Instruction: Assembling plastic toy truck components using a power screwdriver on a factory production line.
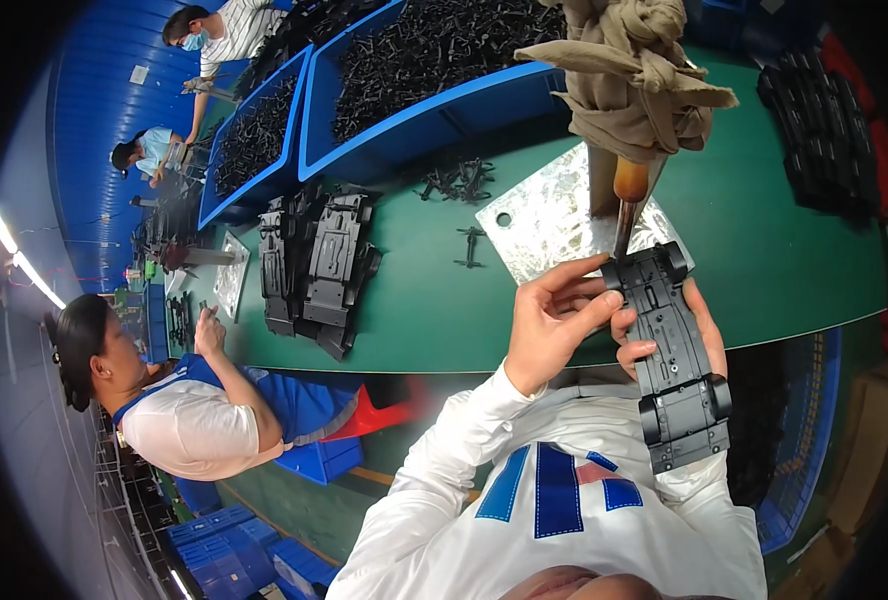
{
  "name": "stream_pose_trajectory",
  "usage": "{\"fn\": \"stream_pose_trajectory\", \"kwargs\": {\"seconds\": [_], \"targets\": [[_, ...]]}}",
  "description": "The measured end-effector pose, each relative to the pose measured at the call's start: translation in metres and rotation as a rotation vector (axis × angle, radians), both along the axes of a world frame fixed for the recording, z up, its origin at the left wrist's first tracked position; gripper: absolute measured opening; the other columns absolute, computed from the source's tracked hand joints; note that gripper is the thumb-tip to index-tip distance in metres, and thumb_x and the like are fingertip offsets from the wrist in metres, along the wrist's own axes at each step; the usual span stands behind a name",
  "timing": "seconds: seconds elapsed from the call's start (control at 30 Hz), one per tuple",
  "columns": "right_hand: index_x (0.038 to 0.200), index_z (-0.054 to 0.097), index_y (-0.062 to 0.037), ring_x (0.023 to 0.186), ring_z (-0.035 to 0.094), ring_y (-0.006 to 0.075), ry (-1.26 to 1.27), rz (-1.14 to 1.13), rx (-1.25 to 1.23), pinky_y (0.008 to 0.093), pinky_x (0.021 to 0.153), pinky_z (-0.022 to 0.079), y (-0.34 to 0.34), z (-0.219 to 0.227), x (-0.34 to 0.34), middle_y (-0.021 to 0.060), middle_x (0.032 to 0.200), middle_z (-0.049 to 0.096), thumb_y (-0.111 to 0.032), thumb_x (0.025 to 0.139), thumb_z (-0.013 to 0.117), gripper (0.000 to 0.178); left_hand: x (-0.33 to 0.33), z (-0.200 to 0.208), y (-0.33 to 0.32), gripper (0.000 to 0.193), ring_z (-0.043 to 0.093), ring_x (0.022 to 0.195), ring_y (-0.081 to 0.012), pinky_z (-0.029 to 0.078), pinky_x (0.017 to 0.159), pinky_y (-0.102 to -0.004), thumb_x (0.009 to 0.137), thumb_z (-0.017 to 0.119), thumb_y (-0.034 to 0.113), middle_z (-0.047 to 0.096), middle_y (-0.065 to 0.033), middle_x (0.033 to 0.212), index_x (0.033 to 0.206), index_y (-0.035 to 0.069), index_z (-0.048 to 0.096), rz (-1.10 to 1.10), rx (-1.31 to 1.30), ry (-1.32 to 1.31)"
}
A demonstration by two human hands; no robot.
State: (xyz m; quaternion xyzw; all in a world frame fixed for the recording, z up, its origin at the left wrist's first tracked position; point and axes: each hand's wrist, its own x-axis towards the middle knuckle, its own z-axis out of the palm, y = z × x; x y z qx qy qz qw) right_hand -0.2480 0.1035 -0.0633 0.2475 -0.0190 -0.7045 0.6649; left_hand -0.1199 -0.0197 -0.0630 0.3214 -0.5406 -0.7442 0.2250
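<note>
A black plastic toy car chassis (672,330) with wheels at both ends is held over the table's near edge. My right hand (706,325) is closed round it from beneath and the right side, with fingertips showing on its left edge. My left hand (554,325) is closed at the chassis's upper left corner, thumb and fingers pinching beside the wheel there. Just above that end stands a metal rod (625,228) with an amber handle (631,180), its top wrapped in knotted beige cloth (634,95). The rod's tip is close to the wheel; whether they touch I cannot tell.
A shiny metal plate (539,215) lies under the rod on the green table (414,300). Leftward are stacked chassis (334,260), loose black axle parts (470,247) and blue bins (424,120) of parts. More black pieces (819,130) are stacked right. A co-worker (199,400) sits left.
</note>
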Motion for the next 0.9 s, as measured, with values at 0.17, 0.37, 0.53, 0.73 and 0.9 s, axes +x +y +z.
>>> {"fn": "stream_pose_trajectory", "kwargs": {"seconds": [0.17,0.37,0.53,0.73,0.9], "targets": [[0.133,0.05,-0.0039,0.103,0.053,0.0325,-0.026,0.008,0.008,0.036,0.068,0.046,0.0,-0.0004,-0.0013,0.0224,0.124,0.055,-0.046,0.101,0.044,0.053,0.0001,-0.0006,-0.0005,0.051,0.064,0.092,-0.0183,0.053,0.085,-0.0312,0.088,0.069,0.006,0.066,-0.0207,0.107,0.132,-0.012,0.049,-0.055,-0.024,-0.018],[0.133,0.05,-0.0067,0.101,0.053,0.0292,0.004,0.01,0.066,0.0346,0.065,0.047,-0.0021,0.0002,-0.0001,0.0205,0.123,0.055,-0.046,0.099,0.048,0.052,-0.0011,0.0025,-0.0008,0.051,0.065,0.086,-0.0126,0.055,0.079,-0.0252,0.083,0.076,0.007,0.068,-0.0171,0.102,0.128,-0.007,0.056,0.002,0.013,0.017],[0.133,0.05,-0.0043,0.102,0.054,0.0316,-0.011,0.013,0.024,0.036,0.067,0.047,-0.0015,-0.0002,-0.0008,0.0226,0.122,0.055,-0.046,0.101,0.044,0.053,0.0009,-0.0003,-0.0013,0.051,0.066,0.086,-0.0132,0.055,0.078,-0.026,0.083,0.075,0.006,0.068,-0.0167,0.101,0.128,-0.008,0.055,-0.004,0.024,0.013],[0.132,0.051,-0.0013,0.103,0.055,0.0338,-0.023,0.021,0.006,0.0368,0.069,0.047,-0.0007,-0.0013,-0.0013,0.0252,0.12,0.056,-0.045,0.102,0.041,0.054,0.0,0.0017,0.0001,0.051,0.067,0.083,-0.0132,0.057,0.076,-0.0265,0.084,0.074,0.007,0.069,-0.0142,0.096,0.129,-0.007,0.054,-0.002,0.037,0.027],[0.134,0.047,-0.0031,0.1,0.054,0.03,-0.019,0.043,0.103,0.0348,0.062,0.047,-0.0063,-0.0055,0.0014,0.0222,0.12,0.053,-0.049,0.099,0.045,0.057,0.0036,0.0064,-0.0026,0.051,0.06,0.059,-0.0068,0.053,0.052,-0.022,0.086,0.073,0.012,0.07,-0.0092,0.079,0.132,-0.002,0.053,-0.031,0.096,-0.085]]}}
